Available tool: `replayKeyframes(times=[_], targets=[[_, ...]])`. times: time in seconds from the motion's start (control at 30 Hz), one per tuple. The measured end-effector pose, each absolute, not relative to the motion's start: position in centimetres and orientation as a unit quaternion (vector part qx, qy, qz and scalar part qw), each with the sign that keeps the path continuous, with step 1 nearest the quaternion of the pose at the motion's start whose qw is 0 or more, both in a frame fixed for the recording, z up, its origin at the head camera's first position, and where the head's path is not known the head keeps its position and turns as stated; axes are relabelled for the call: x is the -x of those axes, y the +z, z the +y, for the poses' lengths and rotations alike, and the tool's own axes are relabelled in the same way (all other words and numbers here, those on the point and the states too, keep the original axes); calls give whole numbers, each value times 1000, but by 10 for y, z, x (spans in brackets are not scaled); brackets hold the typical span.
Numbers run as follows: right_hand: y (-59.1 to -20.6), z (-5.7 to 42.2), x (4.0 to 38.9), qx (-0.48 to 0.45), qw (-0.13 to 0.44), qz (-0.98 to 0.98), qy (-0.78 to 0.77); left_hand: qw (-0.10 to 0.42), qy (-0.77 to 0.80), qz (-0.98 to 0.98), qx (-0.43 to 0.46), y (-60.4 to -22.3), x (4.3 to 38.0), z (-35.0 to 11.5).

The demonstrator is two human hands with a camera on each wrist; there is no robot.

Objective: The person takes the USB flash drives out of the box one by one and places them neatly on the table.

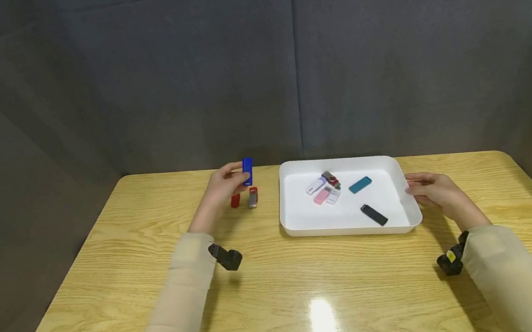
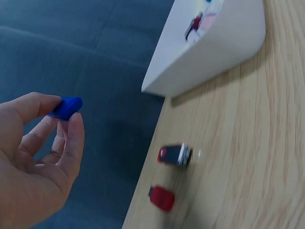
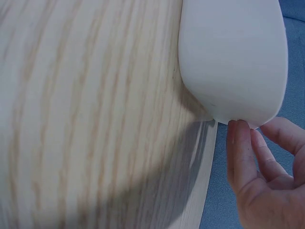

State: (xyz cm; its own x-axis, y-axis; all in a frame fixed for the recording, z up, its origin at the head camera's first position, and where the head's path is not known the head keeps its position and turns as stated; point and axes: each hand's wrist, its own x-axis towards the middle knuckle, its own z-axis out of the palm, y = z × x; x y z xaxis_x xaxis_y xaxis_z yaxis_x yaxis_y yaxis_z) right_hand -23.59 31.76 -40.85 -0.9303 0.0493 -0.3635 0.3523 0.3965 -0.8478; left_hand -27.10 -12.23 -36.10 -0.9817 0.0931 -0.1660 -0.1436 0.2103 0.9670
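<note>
My left hand [image 1: 222, 187] pinches a blue USB stick [image 1: 248, 171] between thumb and fingertips, raised above the table near its back edge. Below it on the wood lie a small red USB stick [image 2: 162, 198] and a red-and-silver swivel USB stick [image 1: 253, 197]. At the right end of a white tray [image 1: 343, 228], my right hand [image 1: 441, 191] holds the side wall, fingers against the outside and thumb at the rim. Inside the tray are a teal stick [image 1: 360, 185], a black stick [image 1: 374, 215], and a cluster with a pink one [image 1: 322, 196] and a dark red swivel one [image 1: 331, 179].
Also in the cluster are a lilac-and-white stick [image 1: 316, 185] and a white one [image 1: 333, 197]. The wooden table [image 1: 262, 299] ends just behind the tray, against a dark grey curtain [image 1: 206, 84]. Each wrist carries a small black camera [image 1: 227, 257].
</note>
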Motion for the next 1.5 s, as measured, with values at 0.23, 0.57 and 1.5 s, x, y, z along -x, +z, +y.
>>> replayKeyframes(times=[0.23, 0.57, 1.5], targets=[[-405, 315, 232, -101, 151, 829, -529, 73, 633, 770, 31, -369, 270, -146], [-403, 313, 233, -103, 152, 830, -527, 40, 627, 776, 65, -388, 272, -163], [-404, 313, 230, -102, 154, 830, -526, 72, 594, 793, 115, -411, 275, -185]])
